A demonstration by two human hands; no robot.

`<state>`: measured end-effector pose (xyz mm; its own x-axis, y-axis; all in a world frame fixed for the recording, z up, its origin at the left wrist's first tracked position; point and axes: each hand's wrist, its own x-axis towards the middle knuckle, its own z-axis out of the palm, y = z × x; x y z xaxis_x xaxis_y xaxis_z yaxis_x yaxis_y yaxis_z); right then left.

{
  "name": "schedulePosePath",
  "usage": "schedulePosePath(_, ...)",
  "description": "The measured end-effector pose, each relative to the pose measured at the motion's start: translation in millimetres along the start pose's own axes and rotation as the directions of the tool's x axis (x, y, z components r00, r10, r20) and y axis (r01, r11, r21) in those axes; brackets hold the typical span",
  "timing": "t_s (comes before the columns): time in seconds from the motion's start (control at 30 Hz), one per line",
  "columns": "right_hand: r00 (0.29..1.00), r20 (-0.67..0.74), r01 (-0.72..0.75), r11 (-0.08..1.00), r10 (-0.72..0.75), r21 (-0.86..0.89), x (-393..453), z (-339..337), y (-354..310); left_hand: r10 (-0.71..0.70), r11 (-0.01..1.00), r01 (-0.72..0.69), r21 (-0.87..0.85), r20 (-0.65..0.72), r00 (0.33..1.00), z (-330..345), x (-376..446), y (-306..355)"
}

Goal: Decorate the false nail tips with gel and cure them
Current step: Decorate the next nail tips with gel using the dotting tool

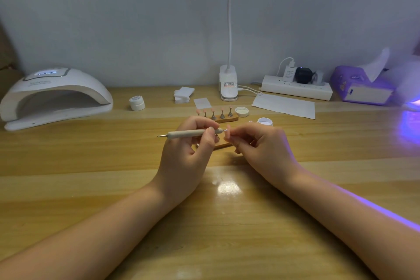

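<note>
My left hand [193, 143] grips a beige dotting pen [189, 133] that lies level, its metal tip pointing right. The tip touches a pink false nail tip [227, 132] pinched in my right hand [259, 143]. Behind my hands a wooden stand [223, 118] carries several pink nail tips on metal holders. A second wooden stand [223, 145] lies mostly hidden under my hands. An open white gel jar [264, 121] sits to the right, its lid [241, 111] just behind. The white curing lamp [54, 95] stands at the far left.
A closed white jar [137, 103], a stack of white pads [183, 94] and a single pad [202, 103] lie behind the stand. A clip lamp [228, 84], a power strip [296, 87], a paper sheet [285, 105] and a purple tissue box [361, 86] line the back.
</note>
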<state>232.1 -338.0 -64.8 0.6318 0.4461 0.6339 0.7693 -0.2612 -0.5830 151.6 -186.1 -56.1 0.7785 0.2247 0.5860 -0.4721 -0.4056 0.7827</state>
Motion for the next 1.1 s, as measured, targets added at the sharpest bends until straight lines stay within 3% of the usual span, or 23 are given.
schedulePosePath(0.7, 1.000, 0.018, 0.011, 1.000, -0.010, -0.005, 1.0, -1.3, -3.6, 0.012, 1.000, -0.012, 0.014, -0.004, 1.000, -0.5, 0.3, -2.3)
schedulePosePath(1.1, 1.000, -0.013, -0.021, 1.000, 0.021, 0.012, 0.0, 0.8, -2.6, 0.057, 0.998, -0.057, -0.003, -0.086, 0.995, -1.1, -0.5, 1.3)
